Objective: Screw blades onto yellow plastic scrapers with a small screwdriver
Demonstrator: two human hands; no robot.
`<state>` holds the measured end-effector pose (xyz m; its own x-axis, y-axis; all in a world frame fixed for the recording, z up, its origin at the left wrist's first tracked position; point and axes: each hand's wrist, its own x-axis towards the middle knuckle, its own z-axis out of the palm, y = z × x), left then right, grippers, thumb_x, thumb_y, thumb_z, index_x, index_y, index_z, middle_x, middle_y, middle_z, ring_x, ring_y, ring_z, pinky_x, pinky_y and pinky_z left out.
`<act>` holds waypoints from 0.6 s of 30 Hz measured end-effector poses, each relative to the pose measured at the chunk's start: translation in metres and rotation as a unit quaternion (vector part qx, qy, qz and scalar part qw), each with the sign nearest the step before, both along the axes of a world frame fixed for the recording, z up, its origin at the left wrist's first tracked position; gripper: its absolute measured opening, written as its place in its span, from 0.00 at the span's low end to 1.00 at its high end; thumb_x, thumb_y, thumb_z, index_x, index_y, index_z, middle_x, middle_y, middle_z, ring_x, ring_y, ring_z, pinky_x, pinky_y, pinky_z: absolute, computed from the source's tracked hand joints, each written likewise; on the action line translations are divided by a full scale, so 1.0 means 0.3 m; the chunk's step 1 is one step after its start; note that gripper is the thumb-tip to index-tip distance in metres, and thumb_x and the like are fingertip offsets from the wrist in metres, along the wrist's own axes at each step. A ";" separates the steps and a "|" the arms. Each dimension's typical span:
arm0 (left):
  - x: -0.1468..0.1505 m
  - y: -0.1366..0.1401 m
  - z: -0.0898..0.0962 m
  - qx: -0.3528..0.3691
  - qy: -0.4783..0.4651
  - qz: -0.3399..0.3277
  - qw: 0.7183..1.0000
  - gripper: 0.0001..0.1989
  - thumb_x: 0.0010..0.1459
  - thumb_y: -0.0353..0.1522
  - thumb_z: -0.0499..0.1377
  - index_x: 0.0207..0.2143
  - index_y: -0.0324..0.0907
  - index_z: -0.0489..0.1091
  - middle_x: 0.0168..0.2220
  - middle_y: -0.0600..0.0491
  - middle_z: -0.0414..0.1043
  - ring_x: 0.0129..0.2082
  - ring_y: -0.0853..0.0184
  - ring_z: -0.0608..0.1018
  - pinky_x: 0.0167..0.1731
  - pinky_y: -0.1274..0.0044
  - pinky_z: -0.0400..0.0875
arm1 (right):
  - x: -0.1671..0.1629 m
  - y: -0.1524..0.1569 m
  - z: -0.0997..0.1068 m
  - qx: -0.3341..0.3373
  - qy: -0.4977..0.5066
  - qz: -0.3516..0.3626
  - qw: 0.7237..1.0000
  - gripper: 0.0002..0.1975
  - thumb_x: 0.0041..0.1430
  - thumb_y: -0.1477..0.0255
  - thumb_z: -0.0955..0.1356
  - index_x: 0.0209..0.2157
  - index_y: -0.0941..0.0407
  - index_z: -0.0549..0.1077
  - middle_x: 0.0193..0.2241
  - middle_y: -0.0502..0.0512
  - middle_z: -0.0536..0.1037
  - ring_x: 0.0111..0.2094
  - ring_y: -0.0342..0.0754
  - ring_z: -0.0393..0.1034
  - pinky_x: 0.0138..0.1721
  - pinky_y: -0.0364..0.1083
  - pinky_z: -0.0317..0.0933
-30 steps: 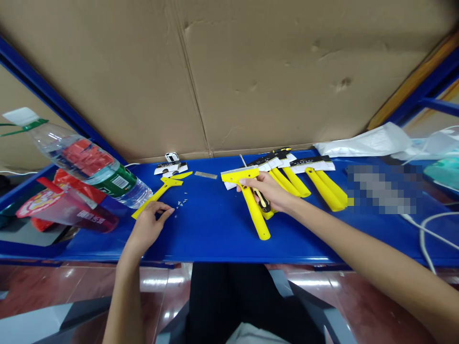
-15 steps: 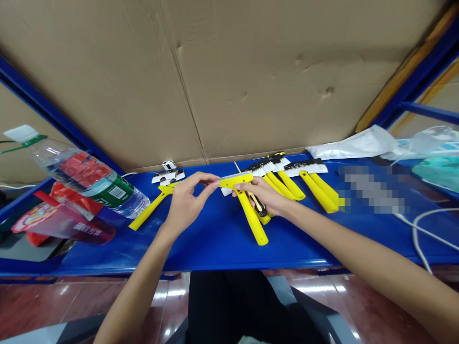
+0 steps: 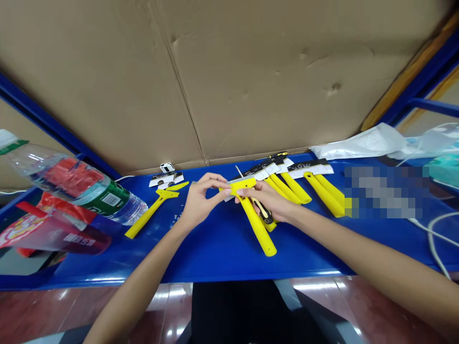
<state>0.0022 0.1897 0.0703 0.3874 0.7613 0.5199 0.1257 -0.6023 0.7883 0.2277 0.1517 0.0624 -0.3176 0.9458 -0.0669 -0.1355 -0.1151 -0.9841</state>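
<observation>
The right hand [image 3: 270,198] is closed around a yellow scraper [image 3: 256,222], gripping it just below its head, and also holds a screwdriver [image 3: 264,212] with a black and pale-yellow handle against the palm, its metal shaft poking up behind the scraper's head. The left hand [image 3: 204,198] has its thumb and fingertips bunched at the left end of that head; whether they pinch the head itself or some small part is too small to tell. The scraper is at the middle of the blue tabletop [image 3: 215,260], its handle slanting toward the person. To the left lies a 2nd yellow scraper [image 3: 148,215], with tiny screws [image 3: 175,218] scattered near it and partly behind the left forearm. Farther left stands a clear bottle [image 3: 68,172] whose green label [image 3: 111,197] carries a black-and-white barcode; its brand cannot be read. Beside it, a red cup [image 3: 88,239] bears white characters, too blurred to make out, and has a colourful printed lid. Behind the 2nd scraper are black-and-white printed cards [image 3: 165,179] with a small white object [image 3: 167,167] just beyond them. To the right, more black-and-white cards [image 3: 310,167] lie at the heads of several yellow handles [image 3: 324,193]; their print is illegible. A white plastic bag [image 3: 358,143] rests along the cardboard panel [image 3: 251,86] at the back.
</observation>
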 end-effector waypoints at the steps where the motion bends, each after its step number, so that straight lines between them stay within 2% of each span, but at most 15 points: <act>1: 0.001 -0.003 -0.004 -0.046 -0.025 -0.011 0.999 0.05 0.61 0.36 0.74 0.38 0.45 0.85 0.45 0.47 0.80 0.48 0.60 0.80 0.52 0.67 0.74 | -0.001 -0.001 -0.001 -0.001 0.001 -0.001 1.000 0.18 0.55 0.57 0.79 0.38 0.57 0.82 0.28 0.50 0.83 0.16 0.36 0.61 0.16 0.39 0.55; 5: 0.002 -0.017 -0.010 -0.228 -0.105 -0.031 0.968 0.15 0.53 0.36 0.79 0.41 0.43 0.83 0.43 0.49 0.81 0.43 0.63 0.80 0.47 0.71 0.75 | -0.005 -0.005 -0.007 0.002 0.002 0.012 1.000 0.18 0.56 0.58 0.80 0.40 0.57 0.82 0.31 0.51 0.85 0.16 0.36 0.64 0.16 0.38 0.57; 8: -0.002 -0.022 -0.008 -0.301 -0.137 -0.033 0.943 0.21 0.49 0.34 0.81 0.45 0.42 0.82 0.43 0.50 0.81 0.45 0.64 0.80 0.49 0.73 0.74 | -0.008 -0.008 -0.012 0.006 0.003 0.010 1.000 0.19 0.57 0.56 0.80 0.38 0.58 0.81 0.31 0.52 0.85 0.16 0.36 0.64 0.15 0.38 0.58; 12: -0.020 -0.005 0.005 -0.304 -0.170 -0.034 0.937 0.19 0.52 0.34 0.79 0.46 0.42 0.83 0.45 0.48 0.81 0.45 0.65 0.79 0.46 0.75 0.72 | -0.012 -0.012 -0.013 0.009 0.021 -0.008 1.000 0.21 0.56 0.54 0.80 0.36 0.58 0.81 0.30 0.52 0.84 0.15 0.35 0.63 0.15 0.38 0.57; 18: -0.123 0.007 0.055 -0.228 -0.198 0.031 0.953 0.14 0.60 0.38 0.75 0.45 0.42 0.83 0.39 0.49 0.78 0.36 0.69 0.75 0.37 0.76 0.69 | -0.006 -0.013 -0.015 0.015 0.057 -0.049 0.997 0.19 0.54 0.56 0.81 0.34 0.57 0.80 0.28 0.52 0.83 0.16 0.36 0.63 0.14 0.38 0.57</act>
